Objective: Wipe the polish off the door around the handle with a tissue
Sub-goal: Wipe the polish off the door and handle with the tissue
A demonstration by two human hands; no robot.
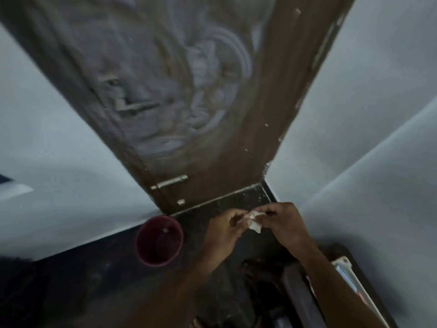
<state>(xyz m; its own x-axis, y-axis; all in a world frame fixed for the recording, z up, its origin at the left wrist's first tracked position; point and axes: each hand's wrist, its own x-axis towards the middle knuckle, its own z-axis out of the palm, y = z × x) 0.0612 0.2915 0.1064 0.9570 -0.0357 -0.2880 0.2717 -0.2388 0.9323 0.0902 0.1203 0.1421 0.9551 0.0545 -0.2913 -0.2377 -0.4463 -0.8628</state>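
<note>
Smeared door (212, 143); left hand (224, 229), right hand (281, 223) pinch tissue (254, 220).

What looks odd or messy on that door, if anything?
The brown door has a big whitish, swirly smear across its middle, around the handle, like polish not yet wiped off. Its right edge shows pale chips. Both hands, left hand and right hand, pinch a crumpled tissue low down, away from the smear.

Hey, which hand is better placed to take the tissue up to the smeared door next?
Probably the right hand. Both hands pinch the tissue, but most of it hangs by the right fingers. The left hand is no nearer the door, so it's a close call.
</note>
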